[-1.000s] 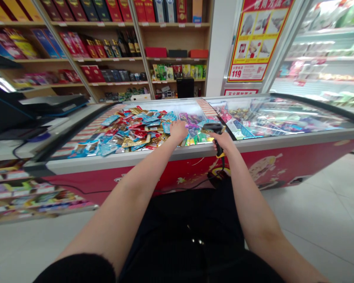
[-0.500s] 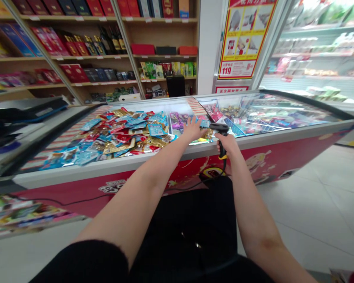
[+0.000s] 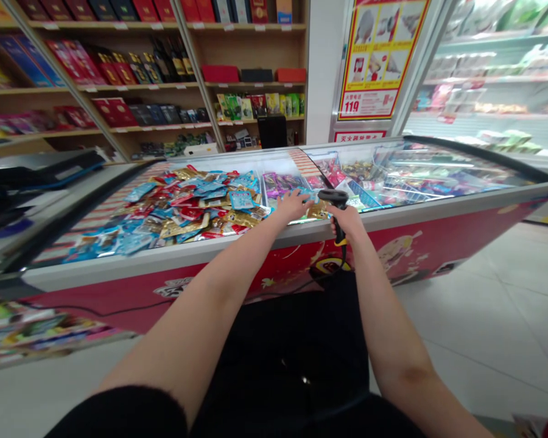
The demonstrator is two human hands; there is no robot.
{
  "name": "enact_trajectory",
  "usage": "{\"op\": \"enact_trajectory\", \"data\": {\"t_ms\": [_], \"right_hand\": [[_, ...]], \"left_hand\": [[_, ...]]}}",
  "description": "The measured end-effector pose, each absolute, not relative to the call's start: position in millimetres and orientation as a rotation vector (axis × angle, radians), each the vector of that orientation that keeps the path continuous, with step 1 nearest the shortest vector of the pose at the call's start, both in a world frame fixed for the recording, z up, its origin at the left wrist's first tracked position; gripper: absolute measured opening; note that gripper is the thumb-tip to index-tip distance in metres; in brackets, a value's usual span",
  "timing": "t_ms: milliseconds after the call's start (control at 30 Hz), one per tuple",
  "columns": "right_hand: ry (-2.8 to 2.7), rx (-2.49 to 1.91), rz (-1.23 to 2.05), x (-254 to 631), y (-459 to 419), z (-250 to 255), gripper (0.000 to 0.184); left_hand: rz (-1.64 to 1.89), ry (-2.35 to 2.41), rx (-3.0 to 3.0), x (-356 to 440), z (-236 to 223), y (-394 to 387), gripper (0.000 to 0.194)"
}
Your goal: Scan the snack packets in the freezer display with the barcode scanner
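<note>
A corded black barcode scanner (image 3: 340,235) with yellow trim is upright in my right hand (image 3: 347,220), whose fingers wrap round its handle. My left hand (image 3: 292,207) is palm down with fingers stretched out, just left of the scanner. It is over a gold packet (image 3: 318,210) and a few blue ones at the freezer's front edge; whether the fingertips touch them I cannot tell. Further left, a heap of small blue, red and gold snack packets (image 3: 196,204) lies on the glass top of the chest freezer (image 3: 119,271).
Purple packets (image 3: 283,184) and a blue basket (image 3: 363,193) show under the freezer glass. The scanner's cable (image 3: 296,289) runs left across the red freezer front. Dark equipment (image 3: 36,170) stands on the left counter. Stocked shelves (image 3: 150,85) and a lit display fridge (image 3: 497,91) are behind.
My left hand has shifted slightly left and lower, its fingers less raised. My right hand has brought the scanner a little to the left. The packet heap looks unchanged.
</note>
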State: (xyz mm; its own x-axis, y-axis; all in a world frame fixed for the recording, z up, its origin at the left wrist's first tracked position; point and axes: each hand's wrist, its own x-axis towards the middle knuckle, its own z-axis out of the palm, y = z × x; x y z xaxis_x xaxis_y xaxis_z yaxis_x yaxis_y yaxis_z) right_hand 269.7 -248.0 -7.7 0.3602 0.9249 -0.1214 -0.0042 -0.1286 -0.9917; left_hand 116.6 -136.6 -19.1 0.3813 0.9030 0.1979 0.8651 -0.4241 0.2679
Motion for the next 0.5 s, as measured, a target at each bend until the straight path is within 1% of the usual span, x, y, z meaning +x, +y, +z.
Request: {"op": "enact_trajectory", "data": {"t_ms": [100, 200, 233, 300, 433, 500], "right_hand": [[-0.927, -1.465, 1.004, 258.2, -247.6, -6.0, 0.022], [-0.964, -1.458, 1.001, 247.1, -245.7, -3.9, 0.022], [-0.975, -1.470, 1.000, 243.7, -245.0, -3.1, 0.023], [-0.993, -1.503, 0.991, 237.8, -243.8, -1.8, 0.025], [-1.019, -1.507, 0.994, 229.8, -243.8, -0.6, 0.025], [-1.029, -1.506, 1.001, 227.5, -244.9, 0.1, 0.026]], "left_hand": [[0.603, 1.601, 2.427, 104.3, -14.7, -135.9, 0.038], [0.655, 1.592, 2.368, 92.8, -8.7, -132.5, 0.024], [0.656, 1.623, 2.343, 89.6, -7.1, -131.4, 0.023], [0.661, 1.734, 2.259, 84.3, -5.3, -129.1, 0.028], [0.697, 1.843, 2.007, 77.1, -5.3, -121.0, 0.059], [0.734, 1.834, 1.897, 73.3, -5.7, -116.0, 0.064]]}}
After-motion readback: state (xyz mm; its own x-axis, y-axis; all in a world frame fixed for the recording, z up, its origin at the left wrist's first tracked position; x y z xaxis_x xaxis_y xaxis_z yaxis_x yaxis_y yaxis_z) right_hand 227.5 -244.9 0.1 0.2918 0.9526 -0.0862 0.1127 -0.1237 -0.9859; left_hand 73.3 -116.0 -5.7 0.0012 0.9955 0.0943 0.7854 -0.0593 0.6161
